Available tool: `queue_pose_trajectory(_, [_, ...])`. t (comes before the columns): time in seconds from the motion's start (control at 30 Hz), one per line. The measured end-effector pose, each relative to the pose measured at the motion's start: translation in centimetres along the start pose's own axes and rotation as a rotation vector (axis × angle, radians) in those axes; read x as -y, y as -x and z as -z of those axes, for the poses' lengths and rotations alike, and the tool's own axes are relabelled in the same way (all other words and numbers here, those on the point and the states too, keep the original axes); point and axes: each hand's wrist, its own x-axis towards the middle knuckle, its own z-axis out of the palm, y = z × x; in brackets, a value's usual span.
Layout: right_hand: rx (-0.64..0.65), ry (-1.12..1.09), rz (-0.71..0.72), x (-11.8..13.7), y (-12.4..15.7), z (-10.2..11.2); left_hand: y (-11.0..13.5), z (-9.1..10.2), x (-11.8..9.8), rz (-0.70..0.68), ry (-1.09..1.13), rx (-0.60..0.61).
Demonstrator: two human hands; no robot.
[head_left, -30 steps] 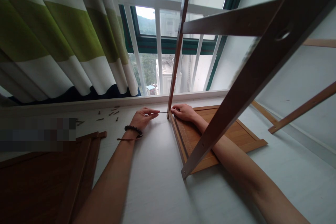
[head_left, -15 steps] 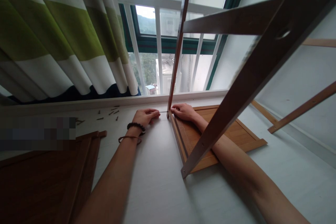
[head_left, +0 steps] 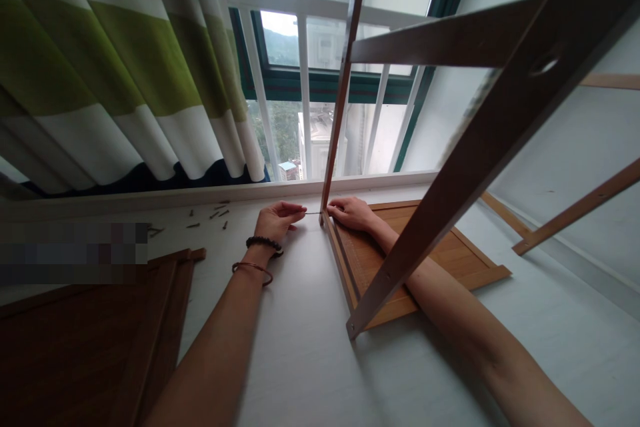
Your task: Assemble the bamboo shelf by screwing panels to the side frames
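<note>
My left hand (head_left: pixel 278 217) is closed in a pinch on a thin dark tool (head_left: pixel 313 213), whose tip points at the foot of a slim upright wooden post (head_left: pixel 341 87). My right hand (head_left: pixel 350 212) rests curled on the far corner of the light wooden panel (head_left: pixel 450 253) that lies flat on the white floor, steadying the frame right beside that post. A thick wooden leg (head_left: pixel 480 147) of the same frame slants across my right forearm. Beaded and cord bracelets circle my left wrist.
Several small screws or pegs (head_left: pixel 213 215) lie scattered near the window sill. A dark wooden panel (head_left: pixel 85 347) lies at lower left. A striped green and white curtain (head_left: pixel 115 67) hangs on the left. More wooden rails (head_left: pixel 575 220) lean by the right wall.
My left wrist has turned a little, so the hand and bracelets shifted slightly; the tool stays at the post's foot. My right hand has not moved.
</note>
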Motion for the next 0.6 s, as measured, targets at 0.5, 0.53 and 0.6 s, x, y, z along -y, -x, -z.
queue_pose_trajectory(0.5, [-0.017, 0.005, 0.000, -0.5, -0.2, -0.5, 0.4, 0.5, -0.5, 0.014, -0.110, 0.258])
queue_pose_trajectory(0.53, [-0.016, 0.005, 0.003, -0.5, -0.3, -0.5, 0.5, 0.6, -0.6, 0.018, -0.107, 0.276])
queue_pose_trajectory(0.6, [-0.017, 0.008, 0.006, -0.6, -0.3, -0.6, 0.6, 0.8, -0.8, 0.026, -0.082, 0.297])
